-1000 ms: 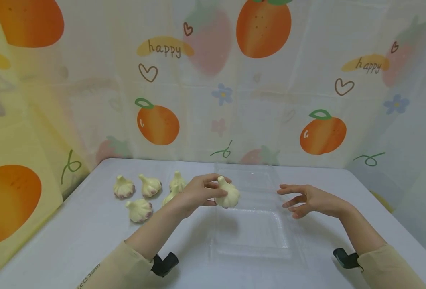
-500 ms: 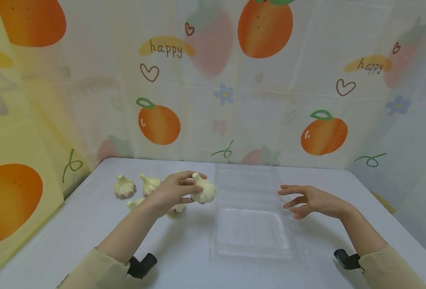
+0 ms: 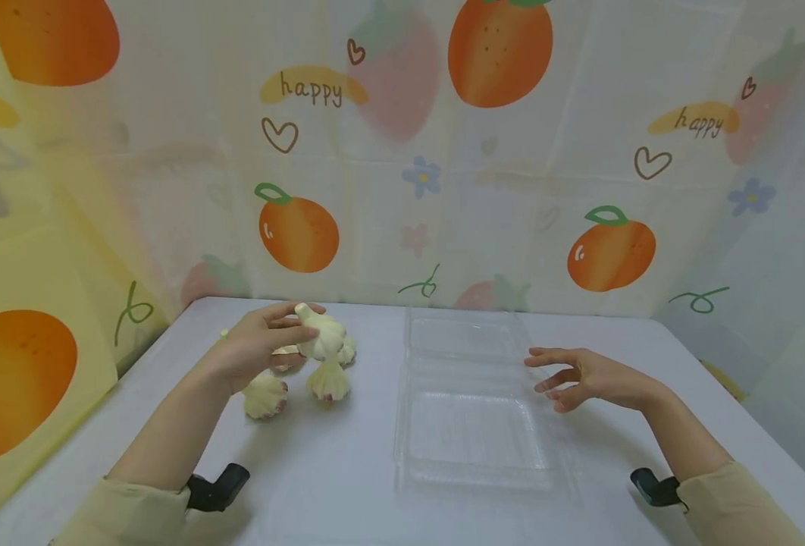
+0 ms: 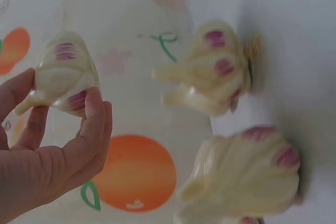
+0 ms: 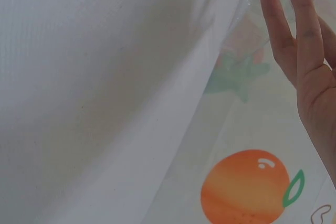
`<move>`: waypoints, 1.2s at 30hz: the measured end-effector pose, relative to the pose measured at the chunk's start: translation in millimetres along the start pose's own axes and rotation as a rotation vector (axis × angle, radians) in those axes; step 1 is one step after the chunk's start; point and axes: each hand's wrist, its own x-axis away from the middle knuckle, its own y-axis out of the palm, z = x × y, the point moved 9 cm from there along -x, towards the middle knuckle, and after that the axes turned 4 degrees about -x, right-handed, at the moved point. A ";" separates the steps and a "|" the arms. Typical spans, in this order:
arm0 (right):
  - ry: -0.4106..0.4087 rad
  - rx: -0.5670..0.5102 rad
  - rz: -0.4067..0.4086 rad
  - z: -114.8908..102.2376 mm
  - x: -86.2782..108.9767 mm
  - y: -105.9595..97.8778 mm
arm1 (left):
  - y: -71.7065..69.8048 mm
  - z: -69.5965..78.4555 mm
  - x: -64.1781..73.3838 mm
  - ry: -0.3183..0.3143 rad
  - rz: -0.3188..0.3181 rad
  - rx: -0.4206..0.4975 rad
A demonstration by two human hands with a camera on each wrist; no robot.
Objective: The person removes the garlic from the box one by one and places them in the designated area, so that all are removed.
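Observation:
My left hand grips a garlic bulb between thumb and fingers, raised above the other bulbs at the left of the table. In the left wrist view this held garlic bulb shows purple streaks, its stem lying by the thumb. Below it stand several more pale bulbs, among them a near garlic bulb and another garlic bulb; the hand partly hides those behind. My right hand hovers with loosely bent fingers and holds nothing, beside the right edge of a clear plastic container.
The container lies unfolded on the white table, its lid part toward the back. Behind the table hangs a fruit-printed cloth. Black wrist mounts stick out below both sleeves.
My left hand has carried the garlic bulb leftward, from above the container to above the other bulbs. My right hand and the container have stayed in place.

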 end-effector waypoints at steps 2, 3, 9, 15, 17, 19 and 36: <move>0.004 0.006 0.001 -0.1 -0.3 -0.1 | -11.4 -2.9 1.8 -0.001 0.007 -0.020; 0.005 0.008 0.001 -0.1 -0.5 -0.2 | -16.9 -4.7 2.6 0.001 0.011 -0.033; 0.001 0.003 -0.002 -1.0 -1.1 0.2 | -47.7 -18.8 7.3 0.001 0.032 -0.071; 0.008 0.002 -0.003 -0.5 -1.8 0.6 | -75.5 -31.2 10.8 0.023 0.015 -0.052; 0.012 -0.001 -0.003 0.0 -1.7 0.5 | -83.6 -36.7 12.2 0.014 0.012 -0.070; 0.010 -0.006 -0.004 0.0 -1.5 0.3 | -91.4 -42.8 14.7 -0.007 0.013 -0.106; -0.003 -0.012 -0.005 -1.7 -0.1 1.0 | -125.9 -86.1 32.0 -0.119 -0.037 -0.133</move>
